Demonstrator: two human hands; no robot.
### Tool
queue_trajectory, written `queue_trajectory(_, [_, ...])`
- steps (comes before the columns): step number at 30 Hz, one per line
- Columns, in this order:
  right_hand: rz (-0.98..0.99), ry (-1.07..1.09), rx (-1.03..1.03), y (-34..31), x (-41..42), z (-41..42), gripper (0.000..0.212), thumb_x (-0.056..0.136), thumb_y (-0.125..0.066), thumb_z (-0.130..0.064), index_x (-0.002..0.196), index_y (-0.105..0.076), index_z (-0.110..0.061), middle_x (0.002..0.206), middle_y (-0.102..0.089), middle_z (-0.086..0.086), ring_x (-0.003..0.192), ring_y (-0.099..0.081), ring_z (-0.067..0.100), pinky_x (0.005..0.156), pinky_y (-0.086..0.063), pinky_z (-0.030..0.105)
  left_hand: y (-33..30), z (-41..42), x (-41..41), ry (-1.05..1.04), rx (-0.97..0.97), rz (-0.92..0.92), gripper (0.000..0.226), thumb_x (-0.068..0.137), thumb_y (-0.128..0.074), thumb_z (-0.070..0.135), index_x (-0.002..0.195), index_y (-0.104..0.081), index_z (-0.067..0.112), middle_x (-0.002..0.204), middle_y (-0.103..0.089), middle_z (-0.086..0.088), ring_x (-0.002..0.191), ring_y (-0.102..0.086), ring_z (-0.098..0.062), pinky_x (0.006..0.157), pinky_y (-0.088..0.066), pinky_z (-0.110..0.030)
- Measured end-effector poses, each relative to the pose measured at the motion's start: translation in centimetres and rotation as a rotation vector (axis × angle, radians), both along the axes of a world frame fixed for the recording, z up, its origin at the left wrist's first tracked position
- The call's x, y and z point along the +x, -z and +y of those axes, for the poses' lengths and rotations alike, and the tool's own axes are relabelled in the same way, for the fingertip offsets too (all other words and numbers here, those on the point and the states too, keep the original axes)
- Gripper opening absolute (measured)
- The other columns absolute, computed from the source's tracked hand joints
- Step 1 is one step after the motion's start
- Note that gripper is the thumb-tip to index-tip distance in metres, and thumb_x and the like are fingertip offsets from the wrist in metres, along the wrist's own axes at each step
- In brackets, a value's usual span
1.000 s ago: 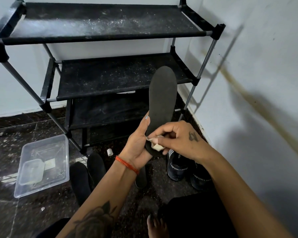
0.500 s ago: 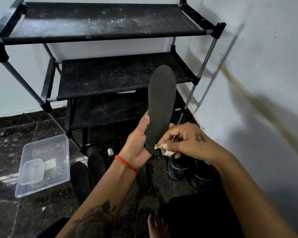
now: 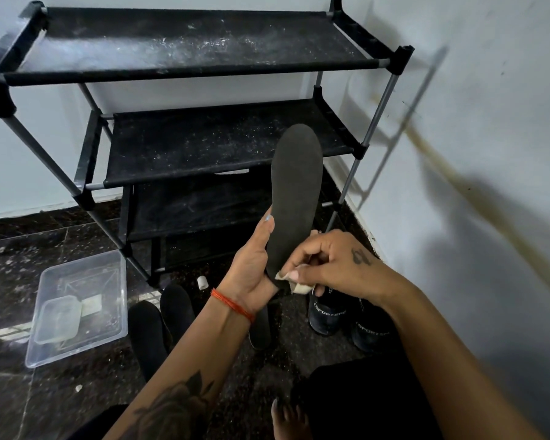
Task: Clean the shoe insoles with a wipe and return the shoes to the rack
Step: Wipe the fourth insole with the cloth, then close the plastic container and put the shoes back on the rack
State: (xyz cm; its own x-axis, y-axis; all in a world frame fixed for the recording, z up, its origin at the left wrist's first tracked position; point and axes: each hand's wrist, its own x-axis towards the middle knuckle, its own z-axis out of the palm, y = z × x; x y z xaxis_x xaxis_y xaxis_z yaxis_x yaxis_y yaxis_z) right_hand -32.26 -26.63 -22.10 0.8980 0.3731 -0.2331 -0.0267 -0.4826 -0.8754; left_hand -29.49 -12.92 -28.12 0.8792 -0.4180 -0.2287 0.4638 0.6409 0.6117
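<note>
A black, tiered shoe rack [image 3: 185,55] of metal tubes and dusty fabric shelves stands against the far wall, in the corner beside the right-hand wall. None of its visible shelves carries a shoe. The dark speckled stone floor [image 3: 29,392] spreads in front of it.

On the floor to the near left of the rack lies a clear rectangular plastic tub [image 3: 77,308], with a smaller clear container resting inside it. To the near right, close to the wall, stands a pair of dark sports shoes with white lettering [image 3: 329,315], partly hidden by the right forearm. Between the tub and the shoes, dark flat insoles [image 3: 162,319] lie on the floor, side by side.

A long dark grey insole [image 3: 296,192] is held upright in front of the rack's lower shelves, toe end up. The left hand [image 3: 251,268], with an orange thread round the wrist, grips its lower edge, thumb lying along the left side. The right hand [image 3: 334,265] is closed on a small crumpled off-white wipe [image 3: 294,282], pinched between fingers and thumb and pressed against the heel end of the insole. The two hands are close together, nearly touching at the heel.

A small white cap-like object [image 3: 201,282] sits on the floor near the rack's foot; what it is cannot be determined.
</note>
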Motion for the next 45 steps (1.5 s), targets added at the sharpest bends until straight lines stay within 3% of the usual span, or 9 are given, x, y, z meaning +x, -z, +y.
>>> queue_trajectory(5, [0.210,-0.148,-0.011,-0.6,-0.3,-1.0,0.011,0.081,-0.067,-0.003,0.082,-0.073,-0.012,0.071,-0.070,0.000,0.068,-0.064,0.012,0.051,-0.047,0.020,-0.4,-0.2,-0.1,-0.027,-0.044,0.048,0.040,0.103,-0.028,0.031,0.141,-0.042,0.025,0.128,-0.060,-0.014,0.101,-0.062,-0.029,0.088,-0.052,-0.041])
queue_trajectory(9, [0.100,0.265,0.202,-0.2,0.5,-2.0,0.019,0.082,-0.061,0.000,0.074,-0.070,-0.015,0.078,-0.071,0.007,0.071,-0.061,0.015,0.047,-0.042,0.017,-0.9,-0.1,-0.2,-0.057,0.008,-0.005,0.038,0.104,-0.025,0.027,0.137,-0.044,0.025,0.121,-0.065,-0.008,0.092,-0.069,-0.021,0.082,-0.055,-0.037])
queue_trajectory(14, [0.147,0.572,0.403,1.0,1.7,-1.5,0.017,0.087,-0.058,-0.003,0.079,-0.068,-0.014,0.075,-0.068,0.003,0.074,-0.063,0.015,0.067,-0.051,0.024,-0.7,0.0,-0.9,-0.034,0.174,-0.050,0.037,0.105,-0.029,0.024,0.139,-0.043,0.027,0.126,-0.064,-0.003,0.109,-0.064,-0.022,0.095,-0.048,-0.048])
queue_trajectory(21, [0.145,0.635,0.164,3.7,2.8,-0.8,0.016,0.084,-0.062,-0.005,0.073,-0.069,-0.014,0.080,-0.069,0.006,0.072,-0.063,0.012,0.056,-0.051,0.020,1.6,-0.5,-1.3,-0.097,0.432,-0.004,0.036,0.103,-0.034,0.012,0.135,-0.051,0.016,0.124,-0.064,-0.009,0.108,-0.063,-0.020,0.085,-0.054,-0.029])
queue_trajectory(25, [0.261,0.609,0.111,5.8,4.1,-1.2,0.012,0.086,-0.058,-0.003,0.085,-0.070,-0.006,0.075,-0.065,0.006,0.065,-0.059,0.010,0.056,-0.055,0.023,4.5,-0.8,-0.5,-0.142,0.564,0.109,0.035,0.102,-0.037,0.009,0.132,-0.055,0.013,0.122,-0.065,-0.009,0.112,-0.062,-0.022,0.097,-0.049,-0.037])
queue_trajectory(30, [0.318,0.578,0.023,10.7,6.8,-1.7,0.013,0.083,-0.060,-0.004,0.075,-0.070,-0.009,0.078,-0.067,0.008,0.071,-0.062,0.014,0.054,-0.054,0.023,9.7,-1.7,0.2,-0.160,0.671,0.238,0.032,0.098,-0.043,0.006,0.125,-0.059,0.013,0.104,-0.067,-0.010,0.083,-0.062,-0.018,0.067,-0.052,-0.028])
queue_trajectory(35, [0.543,0.615,-0.006,18.5,8.1,-1.6,0.022,0.085,-0.053,0.005,0.066,-0.055,-0.005,0.055,-0.053,0.006,0.049,-0.052,0.011,0.039,-0.040,0.012,17.0,-1.9,1.1,-0.150,0.909,0.303,0.030,0.090,-0.057,0.008,0.117,-0.064,0.019,0.087,-0.065,-0.008,0.066,-0.054,-0.016,0.062,-0.046,-0.028])
queue_trajectory(39, [0.529,0.650,-0.046,26.1,8.0,-1.8,0.008,0.079,-0.059,-0.003,0.081,-0.064,-0.008,0.079,-0.062,0.009,0.071,-0.059,0.020,0.071,-0.055,0.033,22.1,-1.8,1.7,-0.098,1.064,0.366,0.029,0.084,-0.064,0.013,0.111,-0.067,0.023,0.097,-0.071,-0.011,0.093,-0.066,-0.035,0.083,-0.053,-0.039])
queue_trajectory(45, [0.526,0.679,-0.199,33.8,8.6,-0.8,0.008,0.079,-0.060,-0.010,0.081,-0.068,-0.011,0.099,-0.069,0.018,0.090,-0.065,0.030,0.083,-0.055,0.044,28.5,-1.6,2.9,0.049,1.254,0.338,0.032,0.085,-0.062,0.015,0.115,-0.068,0.026,0.110,-0.069,-0.004,0.099,-0.065,-0.024,0.089,-0.053,-0.035])
